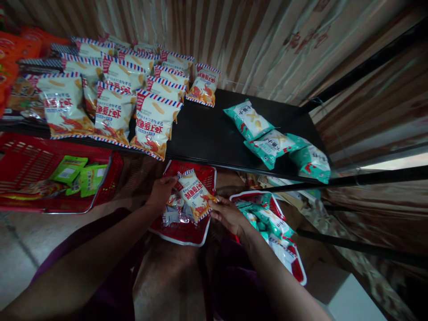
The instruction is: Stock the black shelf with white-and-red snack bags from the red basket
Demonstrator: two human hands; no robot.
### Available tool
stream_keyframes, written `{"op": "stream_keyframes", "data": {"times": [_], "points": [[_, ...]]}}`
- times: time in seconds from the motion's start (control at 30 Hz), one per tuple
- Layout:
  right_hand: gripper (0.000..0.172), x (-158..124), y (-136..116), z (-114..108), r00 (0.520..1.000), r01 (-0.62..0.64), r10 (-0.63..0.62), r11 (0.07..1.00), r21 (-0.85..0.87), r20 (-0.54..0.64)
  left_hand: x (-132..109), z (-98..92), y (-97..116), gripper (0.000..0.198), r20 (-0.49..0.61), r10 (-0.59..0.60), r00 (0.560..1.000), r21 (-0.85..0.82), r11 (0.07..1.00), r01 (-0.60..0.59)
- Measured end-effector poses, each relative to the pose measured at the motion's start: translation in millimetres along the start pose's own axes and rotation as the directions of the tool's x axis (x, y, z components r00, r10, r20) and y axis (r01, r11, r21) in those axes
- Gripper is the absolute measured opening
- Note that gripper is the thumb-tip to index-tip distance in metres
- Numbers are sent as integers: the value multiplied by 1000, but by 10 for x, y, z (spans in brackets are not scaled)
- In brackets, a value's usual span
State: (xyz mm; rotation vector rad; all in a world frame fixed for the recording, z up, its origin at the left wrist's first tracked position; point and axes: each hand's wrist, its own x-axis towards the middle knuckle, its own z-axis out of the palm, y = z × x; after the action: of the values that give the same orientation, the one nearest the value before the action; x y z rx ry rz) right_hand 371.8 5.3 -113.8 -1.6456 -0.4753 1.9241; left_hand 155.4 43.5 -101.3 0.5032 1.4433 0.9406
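Observation:
A white and orange snack bag [194,196] with a striped edge is held between my two hands, tilted, above a red basket [199,236] with a white rim. My left hand [162,189] pinches its upper left corner. At the lower right corner, my right hand [227,214] grips it with closed fingers. More bags [172,216] of the same look lie in the basket under it, partly hidden. Just beyond, matching snack bags [150,125] stand in rows on the black shelf [200,138].
Teal snack bags [250,119] lie at the shelf's right part. A second basket [302,272] at right holds teal bags. On the left, a red basket [100,196] contains green packets [92,178]. Black rack bars [384,176] and a curtain [250,40] border the shelf.

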Motion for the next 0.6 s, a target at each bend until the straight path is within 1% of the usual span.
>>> {"op": "stream_keyframes", "data": {"times": [0.07, 0.13, 0.17, 0.23, 0.3, 0.33, 0.4, 0.47, 0.53, 0.6], "points": [[28, -16, -14, -44, 999, 6, -3, 995, -101, 33, 13, -31, -9, 27, 27, 38, 999, 78, 996, -40], [32, -47, -62, -74, 996, 62, -51, 986, -156, 76, 31, -67, -18, 26, 51, 63, 997, 195, 978, -72], [38, -67, -97, -79, 992, 100, -87, 984, -147, 94, 37, -82, -21, 25, 65, 68, 996, 251, 964, -83], [48, -107, -168, -61, 983, 150, -141, 986, -73, 122, 33, -98, -26, 24, 126, 86, 988, 360, 925, -126], [50, -136, -210, -2, 981, 140, -137, 990, -8, 137, 5, -87, -27, 24, 222, 111, 969, 441, 874, -202], [46, -142, -212, 41, 983, 123, -122, 992, 3, 136, -15, -72, -26, 24, 268, 119, 956, 458, 857, -236], [36, -136, -179, 141, 989, 87, -85, 996, -5, 124, -60, -31, -23, 26, 328, 122, 937, 447, 854, -268], [30, -106, -120, 233, 991, 69, -68, 998, -9, 114, -97, 9, -18, 26, 344, 109, 933, 434, 862, -261], [29, -64, -69, 290, 992, 63, -64, 998, 19, 109, -121, 39, -11, 24, 343, 97, 934, 433, 867, -249], [30, -21, -46, 305, 995, 59, -64, 996, 60, 78, -140, 56, 0, 22, 339, 85, 937, 428, 873, -234]]}}
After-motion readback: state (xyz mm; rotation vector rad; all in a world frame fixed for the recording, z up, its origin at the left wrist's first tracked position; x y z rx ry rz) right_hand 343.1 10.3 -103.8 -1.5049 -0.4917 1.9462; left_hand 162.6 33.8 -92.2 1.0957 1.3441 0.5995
